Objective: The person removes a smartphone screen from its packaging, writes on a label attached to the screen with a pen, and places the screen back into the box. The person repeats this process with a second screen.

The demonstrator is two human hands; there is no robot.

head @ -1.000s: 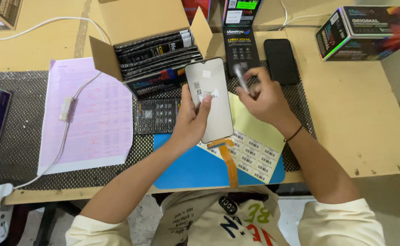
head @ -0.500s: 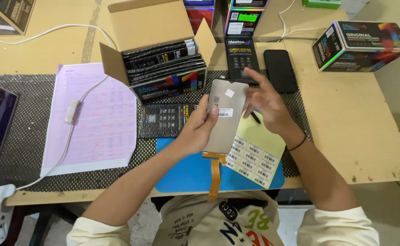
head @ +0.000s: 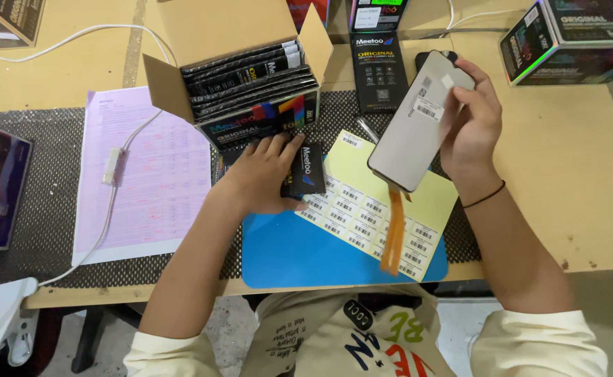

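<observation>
My right hand [head: 470,124] holds a grey phone screen panel [head: 415,129] tilted above the desk, its orange flex ribbon [head: 393,230] hanging down. My left hand [head: 261,174] rests on a flat black box [head: 306,169] lying on the desk, fingers over its left side. Under both lies a yellow sheet of barcode stickers [head: 376,202] on a blue mat [head: 299,255].
An open cardboard carton [head: 244,66] full of slim black boxes stands behind my left hand. A pink paper form [head: 146,174] with a white cable [head: 114,164] lies left. Further black boxes [head: 380,70] and a colourful box [head: 572,38] sit at the back.
My left hand has let go of the screen panel and moved down left onto the black box. My right hand now holds the panel alone, shifted to the right.
</observation>
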